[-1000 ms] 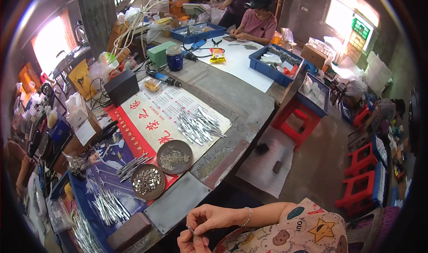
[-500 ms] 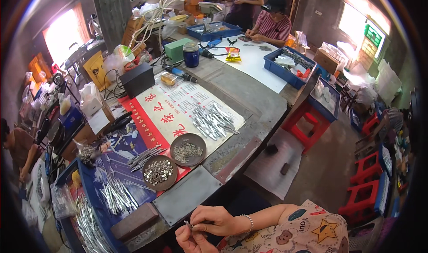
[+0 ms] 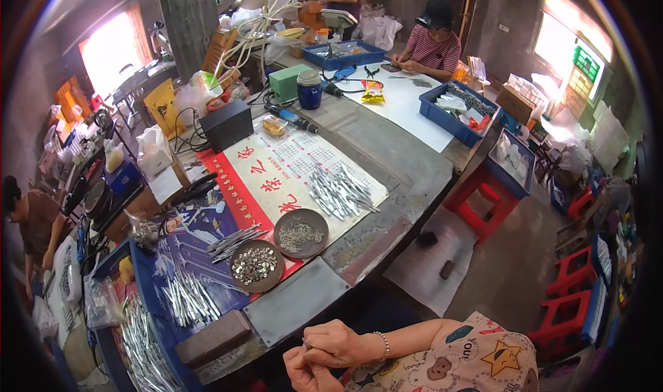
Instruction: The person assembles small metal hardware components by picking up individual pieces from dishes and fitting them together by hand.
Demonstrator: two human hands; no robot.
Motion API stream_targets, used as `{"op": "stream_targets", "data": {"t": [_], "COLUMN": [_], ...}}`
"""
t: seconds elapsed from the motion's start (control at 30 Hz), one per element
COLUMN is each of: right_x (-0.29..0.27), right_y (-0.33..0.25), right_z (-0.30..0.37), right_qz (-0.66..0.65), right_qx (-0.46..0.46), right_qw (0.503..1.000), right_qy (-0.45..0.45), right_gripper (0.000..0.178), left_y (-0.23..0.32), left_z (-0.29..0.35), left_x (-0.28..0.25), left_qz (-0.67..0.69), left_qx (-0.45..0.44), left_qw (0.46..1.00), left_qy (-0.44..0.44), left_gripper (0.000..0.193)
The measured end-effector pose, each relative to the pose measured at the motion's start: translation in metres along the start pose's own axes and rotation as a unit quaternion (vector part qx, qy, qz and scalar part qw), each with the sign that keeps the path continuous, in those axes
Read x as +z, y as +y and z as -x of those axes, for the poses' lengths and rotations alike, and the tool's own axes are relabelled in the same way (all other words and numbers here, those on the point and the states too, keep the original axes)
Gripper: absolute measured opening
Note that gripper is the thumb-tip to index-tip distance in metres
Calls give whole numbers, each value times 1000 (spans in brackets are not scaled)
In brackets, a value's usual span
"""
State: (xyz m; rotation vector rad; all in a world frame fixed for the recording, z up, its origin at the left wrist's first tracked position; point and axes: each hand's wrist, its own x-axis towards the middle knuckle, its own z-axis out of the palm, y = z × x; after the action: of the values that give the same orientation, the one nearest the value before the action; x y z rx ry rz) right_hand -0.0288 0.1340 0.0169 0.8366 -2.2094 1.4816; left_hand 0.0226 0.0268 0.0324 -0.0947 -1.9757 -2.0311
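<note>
My left hand (image 3: 305, 373) and my right hand (image 3: 336, 344) meet at the near edge of the bench, fingertips pinched together. Between them is a small grey metal piece (image 3: 305, 341), mostly hidden by the fingers. Just beyond lies a flat grey metal plate (image 3: 297, 304). Past it stand two round brown dishes: one dish (image 3: 258, 288) holds small shiny metal bits, the other dish (image 3: 320, 250) fine short pins. Slim silver metal strips (image 3: 338, 190) are heaped on a calendar sheet, with more strips (image 3: 190, 299) left of the dishes.
A brown block (image 3: 213, 338) sits at the near left, beside a blue tray (image 3: 156, 344) of strips. Farther off are a blue jar (image 3: 309, 92), a black box (image 3: 226, 126) and a blue bin (image 3: 452, 124). A co-worker (image 3: 435, 43) sits across the bench. Red stools (image 3: 476, 216) stand right.
The view has shifted, so the bench appears slightly farther right and lower. My hands stay together, and the metal piece between them is now more covered by my fingers.
</note>
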Motion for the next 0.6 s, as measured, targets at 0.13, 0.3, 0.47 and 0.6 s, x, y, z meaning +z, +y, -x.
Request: {"op": "stream_targets", "data": {"t": [0.13, 0.3, 0.47, 0.6], "right_x": [-2, -19, -15, -21], "right_y": [2, 17, -16, 9], "right_z": [0, 4, 9, -2], "right_qz": [-53, -154, -126, -88], "right_qx": [11, 124, 7, 206], "right_qw": [999, 976, 990, 962], "right_qy": [-4, 93, 67, 155], "right_gripper": [29, 27, 62, 68], "left_y": [1, 16, 8, 3], "left_z": [3, 6, 9, 9], "left_x": [-1, 5, 8, 3], "left_qz": [11, 106, 118, 144], "left_qx": [4, -105, -48, -128], "left_qw": [1000, 988, 992, 981], "left_qy": [7, -25, -5, 8], "left_gripper": [7, 8, 10, 15]}}
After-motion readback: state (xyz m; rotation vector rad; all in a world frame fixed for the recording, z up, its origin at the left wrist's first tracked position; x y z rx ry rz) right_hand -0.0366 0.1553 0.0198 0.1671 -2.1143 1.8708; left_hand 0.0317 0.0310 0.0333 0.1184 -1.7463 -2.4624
